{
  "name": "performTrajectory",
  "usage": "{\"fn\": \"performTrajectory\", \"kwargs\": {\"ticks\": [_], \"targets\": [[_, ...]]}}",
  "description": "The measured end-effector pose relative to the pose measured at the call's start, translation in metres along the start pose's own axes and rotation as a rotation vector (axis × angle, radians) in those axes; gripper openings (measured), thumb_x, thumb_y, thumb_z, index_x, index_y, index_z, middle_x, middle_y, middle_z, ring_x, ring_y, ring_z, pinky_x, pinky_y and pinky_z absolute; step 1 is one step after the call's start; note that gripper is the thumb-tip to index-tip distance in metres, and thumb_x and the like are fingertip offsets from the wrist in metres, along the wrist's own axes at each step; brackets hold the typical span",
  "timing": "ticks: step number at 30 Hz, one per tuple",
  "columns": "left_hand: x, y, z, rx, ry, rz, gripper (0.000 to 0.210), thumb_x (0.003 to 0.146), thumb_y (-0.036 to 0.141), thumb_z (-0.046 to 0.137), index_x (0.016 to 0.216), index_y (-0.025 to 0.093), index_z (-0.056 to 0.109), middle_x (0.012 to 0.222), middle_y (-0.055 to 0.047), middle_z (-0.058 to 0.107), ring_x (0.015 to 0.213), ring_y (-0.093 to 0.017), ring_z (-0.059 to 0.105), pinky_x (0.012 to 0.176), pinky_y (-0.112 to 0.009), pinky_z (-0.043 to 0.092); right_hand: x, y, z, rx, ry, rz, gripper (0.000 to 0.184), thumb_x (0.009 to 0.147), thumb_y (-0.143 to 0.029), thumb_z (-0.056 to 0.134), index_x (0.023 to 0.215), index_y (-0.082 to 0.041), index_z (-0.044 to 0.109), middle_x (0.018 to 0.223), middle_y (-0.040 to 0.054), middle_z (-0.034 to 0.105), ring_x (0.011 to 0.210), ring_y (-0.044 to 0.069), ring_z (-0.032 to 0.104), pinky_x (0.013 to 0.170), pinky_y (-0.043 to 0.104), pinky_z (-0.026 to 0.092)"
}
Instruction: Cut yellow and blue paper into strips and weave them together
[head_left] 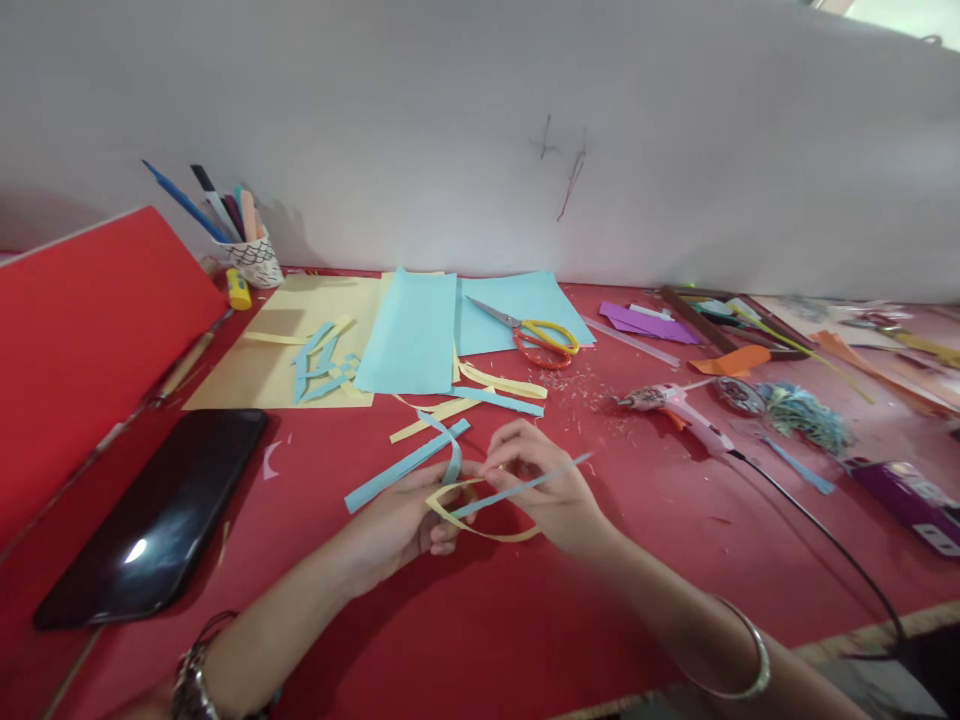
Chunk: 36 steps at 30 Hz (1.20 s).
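My left hand (409, 515) and my right hand (551, 490) meet above the red table, both closed on paper strips. A yellow paper strip (499, 538) loops between them, and a light blue paper strip (517, 490) crosses over it. From the left fingers another blue end (452, 455) curls upward. The fingertips overlap, so how the strips are folded together there is hidden. Just beyond the hands lie a loose blue strip (405, 467) and several yellow strips (502, 380).
Scissors (525, 330) rest on blue sheets (409, 335). Woven strip pieces (326, 365) lie on yellow paper (225, 375). A black phone (161, 510) is at left, a pen cup (255, 262) behind. A pink glue gun (686, 410) with its cable and a yarn bundle (806, 415) are at right.
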<state>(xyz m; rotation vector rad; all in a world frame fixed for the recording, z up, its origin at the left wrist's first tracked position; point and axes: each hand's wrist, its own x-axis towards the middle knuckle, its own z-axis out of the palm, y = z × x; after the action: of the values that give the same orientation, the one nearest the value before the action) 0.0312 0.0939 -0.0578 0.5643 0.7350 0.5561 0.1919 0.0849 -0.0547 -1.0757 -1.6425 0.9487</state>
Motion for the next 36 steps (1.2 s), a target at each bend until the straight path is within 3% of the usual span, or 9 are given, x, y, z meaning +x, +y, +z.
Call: {"fn": "performTrajectory", "kwargs": {"ticks": [4,7,9,13,17,20,28,32,36], "targets": [[-0.002,0.003,0.0,-0.036,-0.022,0.001,0.017,0.067,0.02,0.062,0.083,0.015,0.061,0.056,0.005,0.046,0.038,0.0,0.03,0.04,-0.016,0.02,0.0,-0.007,-0.007,-0.005,-0.081,-0.037,0.008,0.079,-0.016,0.046,0.076,-0.02,0.053,0.074,-0.0001,0.051,0.067,0.01,0.049,0.062,0.024,0.042],[-0.003,0.006,-0.001,-0.097,-0.007,0.002,0.014,0.066,0.017,0.062,0.081,0.015,0.061,0.058,0.004,0.047,0.038,0.0,0.027,0.039,-0.015,0.02,0.0,-0.011,-0.01,-0.033,-0.251,-0.12,0.023,0.075,-0.012,0.048,0.096,-0.021,0.051,0.091,0.0035,0.052,0.083,0.013,0.051,0.071,0.028,0.044],[-0.002,0.006,0.0,-0.125,0.015,0.005,0.011,0.066,0.018,0.062,0.077,0.015,0.06,0.057,0.004,0.046,0.038,0.0,0.026,0.039,-0.015,0.021,-0.001,-0.013,-0.009,-0.074,-0.261,-0.191,0.031,0.073,-0.014,0.053,0.103,-0.022,0.049,0.097,0.0052,0.051,0.092,0.015,0.049,0.078,0.031,0.044],[-0.002,0.004,0.003,-0.07,0.061,0.003,0.015,0.063,0.026,0.066,0.071,0.015,0.059,0.05,0.005,0.045,0.04,-0.003,0.033,0.042,-0.017,0.026,-0.005,-0.013,-0.003,-0.08,-0.187,-0.247,0.024,0.073,-0.025,0.059,0.097,-0.022,0.058,0.094,0.005,0.051,0.092,0.016,0.051,0.082,0.032,0.043],[-0.004,0.001,0.005,0.061,0.037,0.046,0.013,0.063,0.023,0.066,0.073,0.016,0.062,0.06,0.002,0.055,0.054,-0.008,0.046,0.052,-0.02,0.033,-0.008,-0.012,0.001,-0.073,-0.182,-0.235,0.011,0.077,-0.024,0.055,0.082,-0.022,0.065,0.085,0.0036,0.054,0.077,0.012,0.056,0.071,0.026,0.047],[-0.004,0.001,0.005,0.117,0.035,0.077,0.015,0.068,0.024,0.061,0.08,0.017,0.064,0.059,0.002,0.054,0.054,-0.008,0.044,0.053,-0.02,0.031,-0.007,-0.012,0.001,-0.089,-0.149,-0.193,0.012,0.078,-0.021,0.053,0.079,-0.022,0.065,0.076,0.0023,0.059,0.068,0.011,0.057,0.064,0.025,0.048],[-0.006,0.005,0.002,0.205,0.129,0.187,0.042,0.067,0.036,0.062,0.105,0.019,0.057,0.062,0.002,0.054,0.056,-0.009,0.046,0.055,-0.022,0.034,-0.003,-0.015,-0.003,0.048,0.178,0.032,0.014,0.075,-0.022,0.053,0.063,-0.019,0.058,0.052,-0.0023,0.057,0.044,0.008,0.053,0.041,0.02,0.045],[-0.008,0.01,-0.002,0.173,0.054,0.339,0.056,0.058,0.042,0.069,0.108,0.02,0.054,0.063,0.002,0.053,0.058,-0.01,0.049,0.055,-0.022,0.037,-0.001,-0.016,-0.005,0.153,0.28,0.048,0.007,0.072,-0.022,0.056,0.066,-0.019,0.057,0.051,-0.0033,0.058,0.042,0.008,0.053,0.04,0.02,0.046],[-0.008,0.014,-0.005,0.203,-0.047,0.492,0.049,0.056,0.04,0.072,0.1,0.022,0.058,0.071,0.0,0.059,0.061,-0.011,0.052,0.06,-0.023,0.041,0.0,-0.015,-0.005,0.208,0.326,0.037,0.005,0.072,-0.019,0.056,0.068,-0.02,0.057,0.053,-0.0036,0.059,0.045,0.008,0.055,0.044,0.02,0.048]]}}
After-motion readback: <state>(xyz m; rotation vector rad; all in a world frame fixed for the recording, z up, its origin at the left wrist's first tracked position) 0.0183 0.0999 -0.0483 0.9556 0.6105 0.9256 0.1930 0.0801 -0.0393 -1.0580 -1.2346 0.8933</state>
